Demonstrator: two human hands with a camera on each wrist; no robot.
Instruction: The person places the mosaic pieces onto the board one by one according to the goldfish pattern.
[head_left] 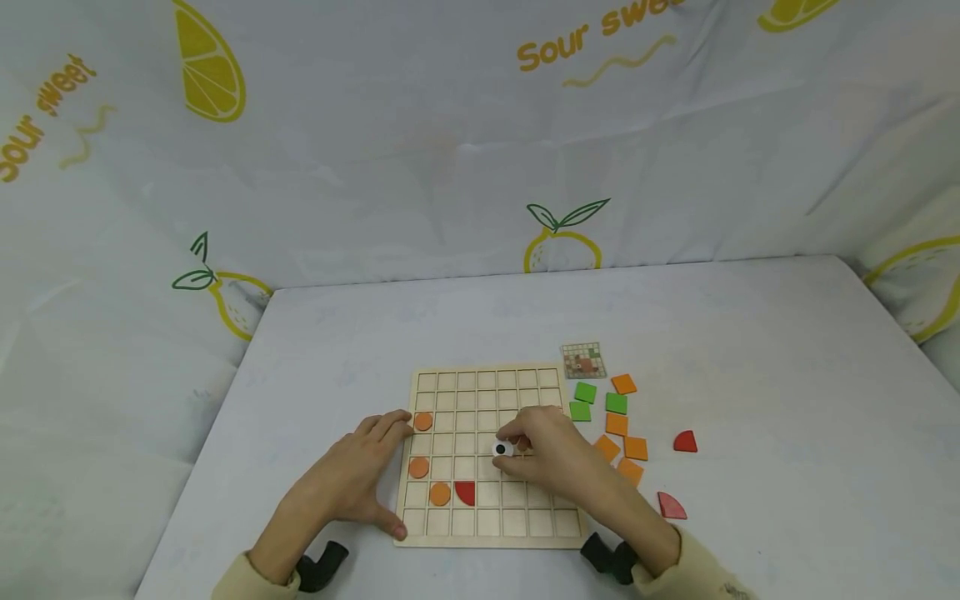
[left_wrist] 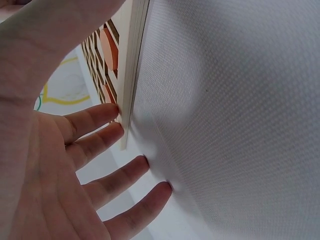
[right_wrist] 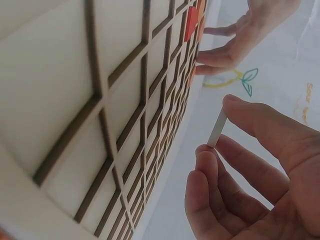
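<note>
My right hand pinches a white disc with a black dot between thumb and fingers, over the middle of a wooden grid board. In the right wrist view the disc is seen edge-on, held apart from the board. At the board's left side, my left hand is spread, fingertips at the edge and thumb at the near left corner. Orange discs and a red quarter-circle sit in squares on the board's left half. My right hand hides some squares on the right.
Right of the board lie several orange squares and green squares. A small printed pattern card lies by the far right corner. Farther right are two red quarter-circles on the white tabletop.
</note>
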